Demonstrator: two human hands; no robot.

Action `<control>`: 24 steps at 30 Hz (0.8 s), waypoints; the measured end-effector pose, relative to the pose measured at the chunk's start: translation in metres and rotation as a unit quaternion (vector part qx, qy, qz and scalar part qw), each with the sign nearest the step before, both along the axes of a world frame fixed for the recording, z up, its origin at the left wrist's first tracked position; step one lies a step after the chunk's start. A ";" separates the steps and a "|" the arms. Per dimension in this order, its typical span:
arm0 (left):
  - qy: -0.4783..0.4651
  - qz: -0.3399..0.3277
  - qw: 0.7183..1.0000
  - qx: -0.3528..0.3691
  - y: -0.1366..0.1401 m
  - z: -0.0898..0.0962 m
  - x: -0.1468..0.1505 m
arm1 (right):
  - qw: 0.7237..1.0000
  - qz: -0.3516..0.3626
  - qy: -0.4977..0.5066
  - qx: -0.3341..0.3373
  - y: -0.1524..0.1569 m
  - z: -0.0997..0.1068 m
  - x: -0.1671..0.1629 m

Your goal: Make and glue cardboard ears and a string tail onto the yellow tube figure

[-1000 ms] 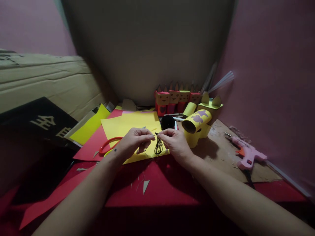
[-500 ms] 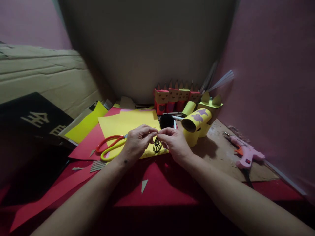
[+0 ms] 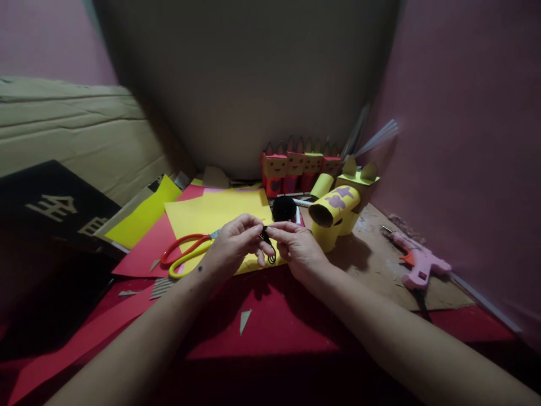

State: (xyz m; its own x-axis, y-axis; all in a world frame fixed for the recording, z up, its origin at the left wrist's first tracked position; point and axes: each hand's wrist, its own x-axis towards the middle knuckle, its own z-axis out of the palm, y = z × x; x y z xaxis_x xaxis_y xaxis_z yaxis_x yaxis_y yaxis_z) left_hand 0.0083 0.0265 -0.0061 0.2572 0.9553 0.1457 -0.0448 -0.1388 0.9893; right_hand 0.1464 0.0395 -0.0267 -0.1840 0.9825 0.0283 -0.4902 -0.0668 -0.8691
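Note:
A small looped bundle of black cord (image 3: 269, 248) hangs between my hands, pinched at its top. My left hand (image 3: 240, 239) closes thumb and forefinger on it, its lower fingers loosely bent beside the loops. From the other side, the fingertips of my right hand (image 3: 296, 245) are pressed on the same top end. Just beyond my hands stands a round black thing (image 3: 284, 208). Scissors with red and yellow handles (image 3: 186, 254) lie left of my left hand, their blades partly hidden by it. Under my hands is a yellow paper sheet (image 3: 203, 211).
A yellow paper-tube animal with purple patches (image 3: 338, 203) stands right of my hands. Several box-headed figures (image 3: 296, 169) line the back. A pink glue gun (image 3: 422, 262) rests on cardboard (image 3: 376, 282) at right. Red paper (image 3: 84, 332) and a black box (image 3: 54, 203) are at left.
The cord bundle has been turned and drawn toward my left hand, whose lower fingers have spread out beside the loops. The whole view has shifted slightly.

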 end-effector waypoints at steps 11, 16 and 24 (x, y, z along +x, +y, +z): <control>0.030 0.059 0.998 0.019 -0.004 0.006 0.000 | 1.000 0.004 -0.016 -0.022 0.001 -0.001 0.000; 0.057 0.042 0.997 0.005 -0.003 0.007 -0.003 | 0.999 0.001 -0.050 0.001 -0.003 0.005 0.003; 0.149 0.062 0.979 0.121 -0.001 0.000 -0.006 | 0.997 -0.022 -0.077 0.019 -0.003 0.005 0.000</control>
